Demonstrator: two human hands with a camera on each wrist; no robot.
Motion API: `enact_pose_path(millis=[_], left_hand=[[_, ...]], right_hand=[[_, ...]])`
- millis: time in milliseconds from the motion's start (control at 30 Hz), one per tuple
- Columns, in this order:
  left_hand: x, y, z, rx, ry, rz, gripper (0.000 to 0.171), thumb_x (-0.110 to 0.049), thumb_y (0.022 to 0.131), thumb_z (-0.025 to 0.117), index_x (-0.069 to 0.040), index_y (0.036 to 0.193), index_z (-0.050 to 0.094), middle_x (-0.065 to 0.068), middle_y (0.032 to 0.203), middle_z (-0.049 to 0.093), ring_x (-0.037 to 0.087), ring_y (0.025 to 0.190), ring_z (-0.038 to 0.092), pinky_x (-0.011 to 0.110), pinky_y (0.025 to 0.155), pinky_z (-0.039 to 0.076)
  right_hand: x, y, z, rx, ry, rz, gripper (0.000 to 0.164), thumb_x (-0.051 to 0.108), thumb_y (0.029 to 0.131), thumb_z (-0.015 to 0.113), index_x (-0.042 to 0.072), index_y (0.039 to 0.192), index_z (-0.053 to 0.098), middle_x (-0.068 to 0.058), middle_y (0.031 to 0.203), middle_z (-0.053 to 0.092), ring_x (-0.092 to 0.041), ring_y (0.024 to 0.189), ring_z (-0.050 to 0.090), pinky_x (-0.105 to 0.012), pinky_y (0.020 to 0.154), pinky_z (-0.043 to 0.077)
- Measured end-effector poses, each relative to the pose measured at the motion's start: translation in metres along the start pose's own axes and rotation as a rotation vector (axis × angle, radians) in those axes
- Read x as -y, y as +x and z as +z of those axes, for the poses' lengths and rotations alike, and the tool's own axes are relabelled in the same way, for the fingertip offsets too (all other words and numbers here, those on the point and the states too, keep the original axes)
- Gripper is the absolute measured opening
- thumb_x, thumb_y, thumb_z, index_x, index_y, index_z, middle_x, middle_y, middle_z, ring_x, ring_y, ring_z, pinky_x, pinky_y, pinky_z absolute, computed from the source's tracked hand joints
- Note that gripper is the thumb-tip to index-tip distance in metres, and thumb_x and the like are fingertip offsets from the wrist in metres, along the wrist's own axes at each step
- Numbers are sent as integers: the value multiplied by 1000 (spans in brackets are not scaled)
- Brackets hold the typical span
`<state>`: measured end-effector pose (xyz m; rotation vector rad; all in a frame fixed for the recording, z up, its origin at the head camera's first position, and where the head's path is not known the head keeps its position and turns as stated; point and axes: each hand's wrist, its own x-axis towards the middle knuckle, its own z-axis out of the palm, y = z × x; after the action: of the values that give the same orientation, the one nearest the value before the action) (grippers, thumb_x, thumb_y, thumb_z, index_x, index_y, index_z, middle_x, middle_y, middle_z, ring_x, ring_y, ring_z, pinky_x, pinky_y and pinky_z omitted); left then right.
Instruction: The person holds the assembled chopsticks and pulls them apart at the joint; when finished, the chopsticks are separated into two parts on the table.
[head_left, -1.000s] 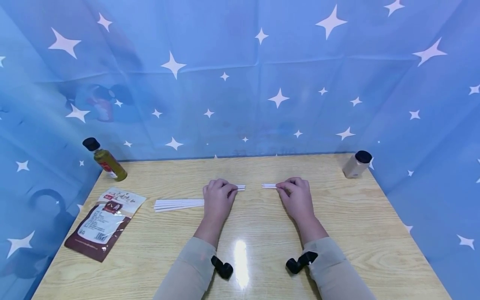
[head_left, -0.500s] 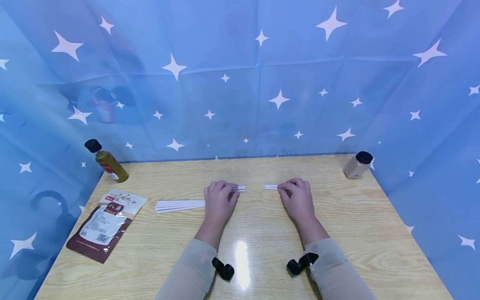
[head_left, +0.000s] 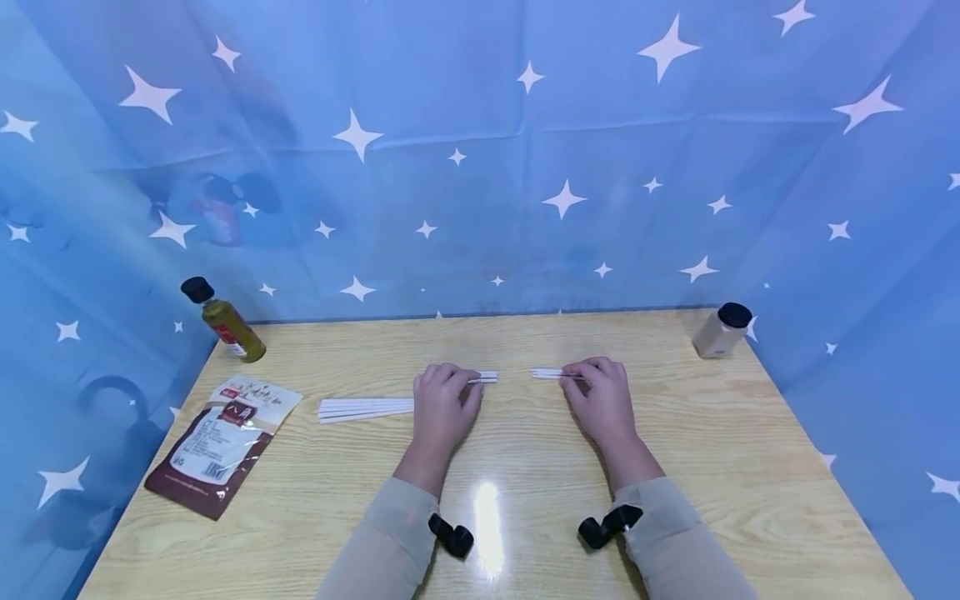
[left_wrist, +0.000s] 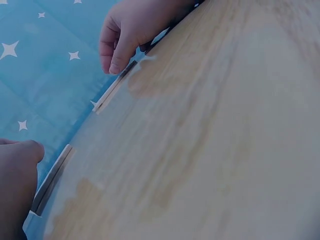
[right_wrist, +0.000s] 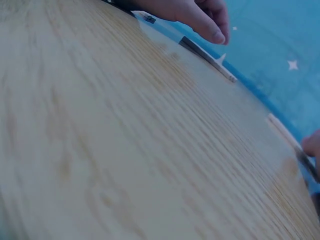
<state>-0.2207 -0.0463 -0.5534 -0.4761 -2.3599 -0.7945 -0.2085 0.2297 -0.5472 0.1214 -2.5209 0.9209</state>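
Observation:
In the head view, my left hand [head_left: 444,408] is at a short bundle of thin white sticks [head_left: 487,377], thumb and index finger a little apart around it. My right hand [head_left: 606,404] is at a second short bundle of white sticks [head_left: 547,372], facing the first across a gap of table. The right wrist view shows a narrow gap between the right thumb tip and its stick [right_wrist: 212,60], which lies on the tabletop. At the lower left of the left wrist view, a stick [left_wrist: 51,180] lies beside the left hand. More white sticks [head_left: 363,408] fan out left of this hand, partly hidden behind it.
A brown and white pouch [head_left: 225,446] lies on the left of the wooden table [head_left: 712,483]. An oil bottle [head_left: 231,329] with a black cap stands at the back left corner, and a black-lidded jar [head_left: 717,336] at the back right. A starry blue cloth [head_left: 480,167] hangs behind.
The whole head view has shifted slightly to the right. My left thumb has parted from the index finger, and a little more of the right-hand sticks shows.

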Motion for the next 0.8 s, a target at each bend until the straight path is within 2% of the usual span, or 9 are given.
enact_pose_path(millis=[233, 433, 600, 800], left_hand=[[0, -3, -3, -9, 1, 38, 15, -26, 92, 86, -15, 102, 83, 0, 97, 72, 24, 91, 64, 47, 82, 50], [-4, -6, -10, 33, -1, -2, 18, -31, 96, 81, -15, 105, 83, 2, 100, 72, 26, 95, 65, 49, 85, 51], [-7, -4, -12, 62, -18, -39, 19, -31, 102, 73, -16, 107, 83, 1, 101, 70, 26, 97, 63, 50, 88, 50], [-6, -5, -15, 55, -8, -17, 22, -32, 104, 69, -16, 106, 83, 1, 100, 71, 26, 97, 65, 50, 87, 51]], right_hand=[[4, 0, 0, -29, -12, -50, 18, 11, 94, 84, 6, 110, 81, -13, 109, 68, -36, 103, 57, -49, 86, 49], [8, -5, 1, -55, -32, -155, 20, 12, 92, 86, 4, 109, 81, -14, 108, 70, -38, 104, 62, -53, 89, 53], [11, -4, 0, -82, -41, -189, 20, 14, 92, 86, 4, 108, 80, -16, 108, 72, -40, 104, 62, -54, 90, 53], [22, -4, 3, -75, -24, -222, 21, 15, 90, 87, 4, 108, 81, -16, 107, 72, -41, 103, 63, -55, 90, 53]])
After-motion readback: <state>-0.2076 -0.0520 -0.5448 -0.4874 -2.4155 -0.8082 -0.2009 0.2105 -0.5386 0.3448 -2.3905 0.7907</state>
